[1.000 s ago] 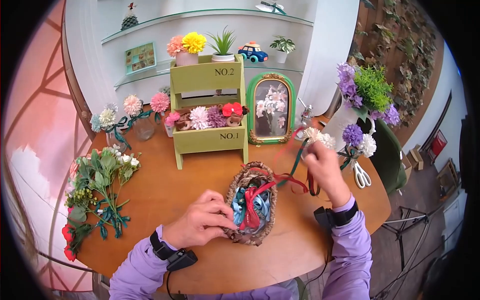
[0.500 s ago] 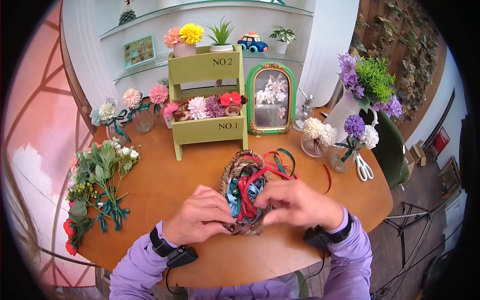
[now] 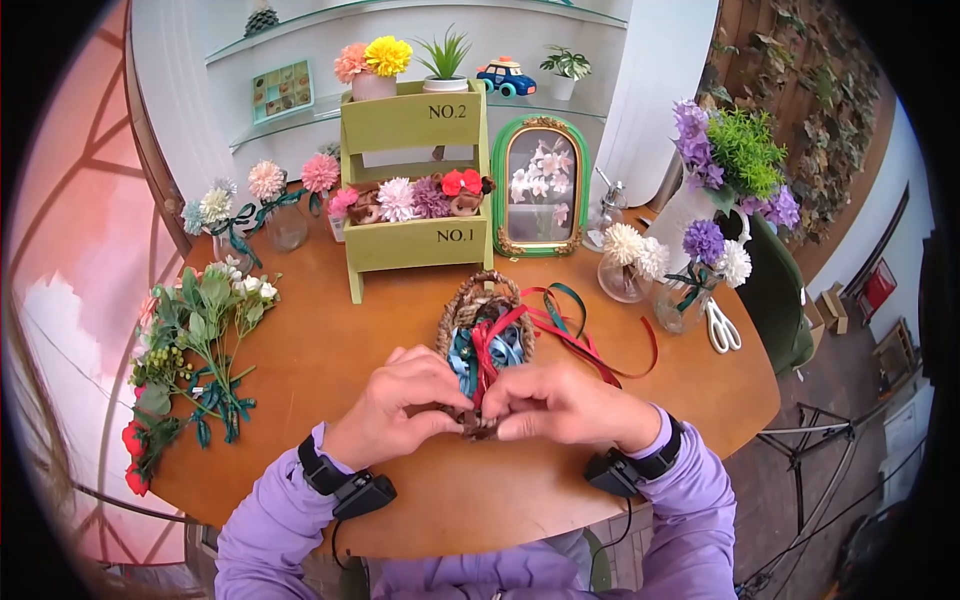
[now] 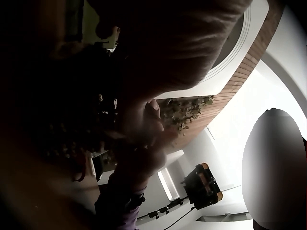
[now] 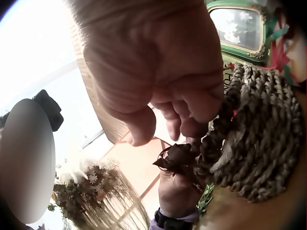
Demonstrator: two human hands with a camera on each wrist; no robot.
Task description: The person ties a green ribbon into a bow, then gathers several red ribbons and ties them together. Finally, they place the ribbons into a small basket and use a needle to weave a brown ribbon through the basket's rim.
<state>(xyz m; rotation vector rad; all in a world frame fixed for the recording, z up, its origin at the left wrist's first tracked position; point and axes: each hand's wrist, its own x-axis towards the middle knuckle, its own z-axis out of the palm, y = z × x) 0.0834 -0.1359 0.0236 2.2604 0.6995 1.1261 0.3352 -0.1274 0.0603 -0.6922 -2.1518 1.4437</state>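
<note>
A woven basket (image 3: 526, 335) holds blue, green and dark ribbons with a red ribbon (image 3: 483, 360) lying across them. At its near end, a dark brown ribbon bow (image 5: 178, 155) shows in the right wrist view. My left hand (image 3: 395, 405) pinches at this bow from the left, its fingertips partly hidden. Bent fingers of my right hand (image 3: 560, 402) reach the near rim from the other side, close by the bow, with the thumb apart from them. I cannot tell whether the right fingertips grip anything. The left wrist view is very dark.
Loose red and green ribbon tails (image 3: 590, 355) trail over the table right of the basket. Behind stand a green two-tier stand (image 3: 420, 245) and a green picture frame (image 3: 543, 185). Flower vases (image 3: 625, 278) and white scissors (image 3: 721, 330) are at right, a flower bunch (image 3: 205, 340) at left.
My right hand has let go of the ribbons it held up at the right and come to the basket's near end. The ribbon tails now lie on the table. The left hand stays at the basket.
</note>
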